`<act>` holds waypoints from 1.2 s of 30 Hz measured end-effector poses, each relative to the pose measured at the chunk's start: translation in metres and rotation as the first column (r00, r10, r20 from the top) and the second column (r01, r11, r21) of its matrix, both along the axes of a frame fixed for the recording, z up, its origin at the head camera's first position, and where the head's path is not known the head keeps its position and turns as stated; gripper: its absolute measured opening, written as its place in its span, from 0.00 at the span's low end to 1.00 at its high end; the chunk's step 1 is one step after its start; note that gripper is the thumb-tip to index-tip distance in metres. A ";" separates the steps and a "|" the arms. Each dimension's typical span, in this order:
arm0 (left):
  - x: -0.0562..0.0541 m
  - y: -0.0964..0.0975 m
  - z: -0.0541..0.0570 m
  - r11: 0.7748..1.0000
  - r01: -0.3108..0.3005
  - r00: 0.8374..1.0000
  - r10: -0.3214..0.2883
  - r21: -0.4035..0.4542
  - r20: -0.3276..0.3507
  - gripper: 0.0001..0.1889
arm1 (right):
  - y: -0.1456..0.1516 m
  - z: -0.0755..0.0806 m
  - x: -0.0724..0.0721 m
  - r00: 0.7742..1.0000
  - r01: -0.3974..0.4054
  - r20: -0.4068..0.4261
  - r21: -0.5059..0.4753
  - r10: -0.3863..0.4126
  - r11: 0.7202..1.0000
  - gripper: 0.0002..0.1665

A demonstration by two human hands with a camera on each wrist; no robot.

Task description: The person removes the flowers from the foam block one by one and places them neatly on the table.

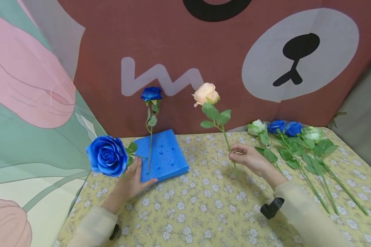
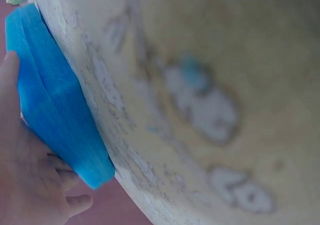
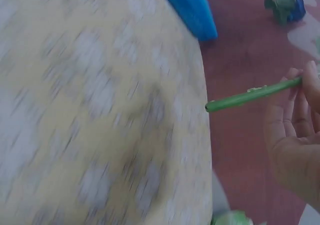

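Observation:
My right hand pinches the green stem of a peach rose, holding it up over the table with the bloom at the top. The stem's cut lower end sticks out past the fingers in the right wrist view. A blue foam block with several small holes lies on the table. My left hand rests against its near left corner, thumb along the front edge and fingers straight along the left side. One blue rose stands upright in the foam; another blue rose leans out toward the left over the hand.
On the right of the table lie white-green roses and blue roses, stems toward me. A yellow floral cloth covers the table. Behind it hangs a brown printed backdrop, and a flower-printed one is at the left.

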State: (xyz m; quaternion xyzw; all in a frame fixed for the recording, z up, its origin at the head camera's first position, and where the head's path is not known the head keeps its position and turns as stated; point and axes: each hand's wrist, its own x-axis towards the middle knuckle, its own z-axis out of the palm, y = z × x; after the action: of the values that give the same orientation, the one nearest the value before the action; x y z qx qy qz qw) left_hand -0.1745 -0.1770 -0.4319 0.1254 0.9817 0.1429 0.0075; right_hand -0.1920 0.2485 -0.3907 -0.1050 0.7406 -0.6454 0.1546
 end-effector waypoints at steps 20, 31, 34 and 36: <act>0.004 0.003 -0.007 0.997 0.061 0.945 -0.073 -0.048 -0.318 0.54 | 0.095 -0.024 0.039 0.985 0.116 0.096 0.222 -0.140 0.968 0.28; -0.002 -0.019 -0.009 0.975 0.222 0.896 -0.207 -0.009 -0.392 0.49 | 0.090 -0.032 0.040 0.981 0.125 0.088 0.384 -0.171 0.915 0.34; -0.003 -0.026 -0.007 0.969 0.244 0.938 -0.228 0.029 -0.260 0.48 | 0.090 -0.033 0.038 0.976 0.126 0.109 0.413 -0.187 0.902 0.34; -0.004 -0.030 -0.004 0.970 0.232 0.962 -0.219 0.070 -0.162 0.45 | 0.090 -0.034 0.036 0.973 0.124 0.125 0.430 -0.194 0.894 0.34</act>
State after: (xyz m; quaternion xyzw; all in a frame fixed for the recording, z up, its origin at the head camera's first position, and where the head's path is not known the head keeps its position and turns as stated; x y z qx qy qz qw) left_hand -0.1781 -0.2072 -0.4356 0.2472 0.9514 0.1744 -0.0573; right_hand -0.1560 0.3389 -0.4243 0.0453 0.8525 -0.4883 0.1807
